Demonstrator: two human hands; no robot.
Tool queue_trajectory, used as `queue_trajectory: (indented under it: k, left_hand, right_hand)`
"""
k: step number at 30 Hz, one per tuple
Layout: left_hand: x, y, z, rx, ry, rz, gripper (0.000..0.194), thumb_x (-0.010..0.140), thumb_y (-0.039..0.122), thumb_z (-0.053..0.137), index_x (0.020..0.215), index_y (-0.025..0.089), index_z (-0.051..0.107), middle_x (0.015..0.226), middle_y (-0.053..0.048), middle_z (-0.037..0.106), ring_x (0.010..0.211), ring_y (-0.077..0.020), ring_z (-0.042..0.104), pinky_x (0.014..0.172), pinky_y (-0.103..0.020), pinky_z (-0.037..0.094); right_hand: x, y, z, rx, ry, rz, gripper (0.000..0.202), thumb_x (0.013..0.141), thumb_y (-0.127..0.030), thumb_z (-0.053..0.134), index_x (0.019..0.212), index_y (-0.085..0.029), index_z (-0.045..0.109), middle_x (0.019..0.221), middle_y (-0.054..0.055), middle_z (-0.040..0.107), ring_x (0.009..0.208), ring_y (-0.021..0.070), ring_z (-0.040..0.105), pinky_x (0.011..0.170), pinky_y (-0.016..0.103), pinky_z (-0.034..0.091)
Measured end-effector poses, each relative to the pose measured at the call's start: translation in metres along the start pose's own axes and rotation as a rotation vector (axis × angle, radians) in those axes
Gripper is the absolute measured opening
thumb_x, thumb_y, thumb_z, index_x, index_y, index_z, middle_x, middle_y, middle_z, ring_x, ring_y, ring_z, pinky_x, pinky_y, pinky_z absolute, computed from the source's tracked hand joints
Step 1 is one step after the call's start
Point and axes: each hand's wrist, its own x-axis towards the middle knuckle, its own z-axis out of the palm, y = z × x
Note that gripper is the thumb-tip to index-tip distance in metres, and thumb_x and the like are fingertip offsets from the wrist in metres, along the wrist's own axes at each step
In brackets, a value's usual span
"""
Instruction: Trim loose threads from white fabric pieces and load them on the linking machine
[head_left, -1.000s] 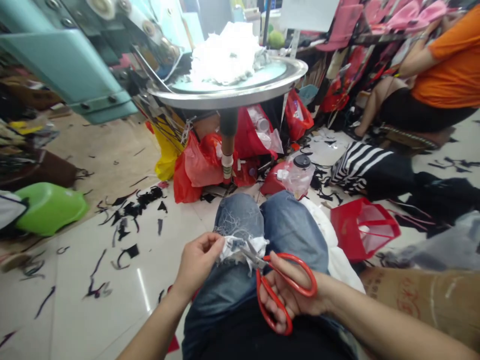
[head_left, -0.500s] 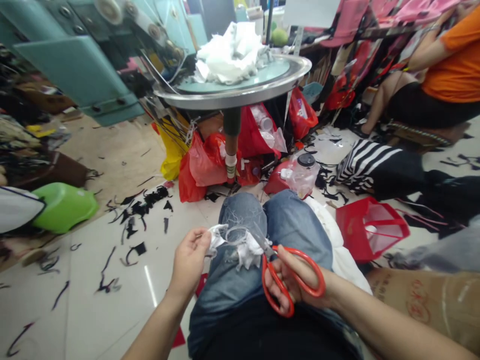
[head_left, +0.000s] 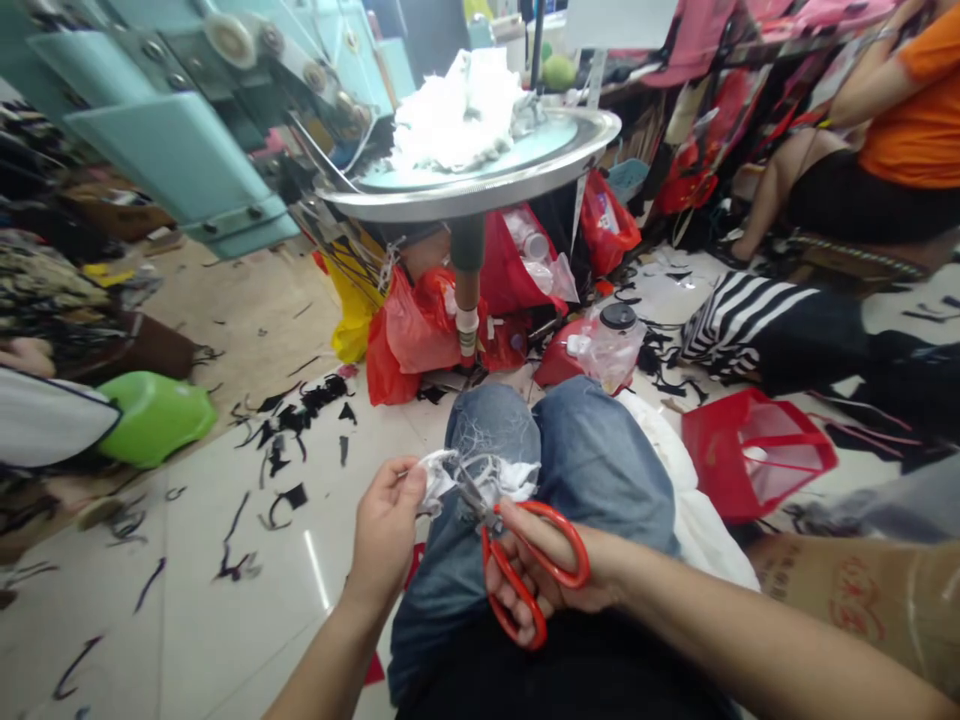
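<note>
Between thumb and fingers, my left hand (head_left: 391, 510) pinches a small piece of white fabric (head_left: 436, 478) above my left thigh. My right hand (head_left: 536, 560) grips red-handled scissors (head_left: 556, 540), its fingers through the loops. The scissor blades are parted and point up and left, close to the fabric in my left hand. More white fabric (head_left: 517, 478) lies over my jeans (head_left: 600, 470) just behind the blades, and I cannot tell whether it joins the held piece. Loose threads (head_left: 484, 430) cling to the left knee.
Ahead, a round metal-rimmed table (head_left: 480, 203) bears a white cloth pile (head_left: 457, 110), beside a teal machine (head_left: 180, 160). Red bags (head_left: 412, 340) sit beneath. Black scraps (head_left: 300, 410) litter the floor. A green stool (head_left: 154, 415) stands left; a person in orange (head_left: 911, 130) sits right.
My right hand has moved left with the scissors, bringing the blades close to the fabric in my left hand. The whole view has shifted slightly.
</note>
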Motion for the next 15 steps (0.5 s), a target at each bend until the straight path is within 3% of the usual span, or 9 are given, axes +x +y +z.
queue_trajectory:
  k: [4, 7, 9, 11, 15]
  left_hand:
    - [-0.006, 0.002, 0.002, -0.019, 0.015, -0.001, 0.028, 0.082, 0.043, 0.069, 0.093, 0.019, 0.059, 0.067, 0.004, 0.059, 0.057, -0.0098, 0.055, 0.053, -0.018, 0.045]
    - [0.002, 0.013, -0.013, -0.047, 0.021, 0.025, 0.026, 0.078, 0.039, 0.074, 0.088, 0.018, 0.063, 0.070, 0.001, 0.065, 0.060, -0.0110, 0.058, 0.058, -0.020, 0.049]
    - [0.017, 0.026, -0.038, -0.034, 0.008, 0.069, 0.018, 0.077, 0.032, 0.074, 0.081, 0.017, 0.065, 0.082, -0.002, 0.073, 0.074, -0.0156, 0.065, 0.068, -0.025, 0.053]
    - [0.038, 0.042, -0.074, 0.095, 0.030, 0.068, 0.018, 0.084, 0.029, 0.062, 0.073, 0.015, 0.066, 0.091, -0.003, 0.074, 0.083, -0.0161, 0.068, 0.074, -0.027, 0.056]
    - [0.071, 0.068, -0.142, 0.351, 0.173, 0.024, 0.034, 0.097, 0.033, 0.047, 0.078, 0.011, 0.065, 0.083, 0.001, 0.068, 0.069, -0.0100, 0.065, 0.071, -0.026, 0.056]
  right_hand:
    - [0.005, 0.000, 0.005, -0.076, 0.180, -0.136, 0.069, 0.082, -0.080, 0.043, 0.068, -0.014, 0.058, 0.047, -0.004, 0.050, 0.032, 0.0069, 0.044, 0.033, 0.018, 0.040]
    - [-0.005, 0.001, 0.000, -0.120, 0.165, -0.167, 0.068, 0.082, -0.080, 0.043, 0.067, -0.015, 0.057, 0.044, -0.004, 0.049, 0.032, 0.0073, 0.042, 0.034, 0.019, 0.040]
    - [-0.020, 0.001, -0.009, -0.125, 0.150, -0.177, 0.069, 0.083, -0.080, 0.041, 0.071, -0.015, 0.059, 0.046, -0.003, 0.052, 0.037, 0.0094, 0.049, 0.039, 0.021, 0.044]
    - [-0.039, 0.000, -0.022, -0.118, 0.163, -0.217, 0.067, 0.086, -0.077, 0.039, 0.076, -0.014, 0.062, 0.051, -0.001, 0.056, 0.043, 0.0110, 0.054, 0.045, 0.022, 0.046]
    - [-0.070, -0.002, -0.048, -0.143, 0.306, -0.327, 0.059, 0.090, -0.070, 0.041, 0.083, -0.015, 0.062, 0.059, 0.000, 0.058, 0.047, 0.0112, 0.056, 0.049, 0.023, 0.044]
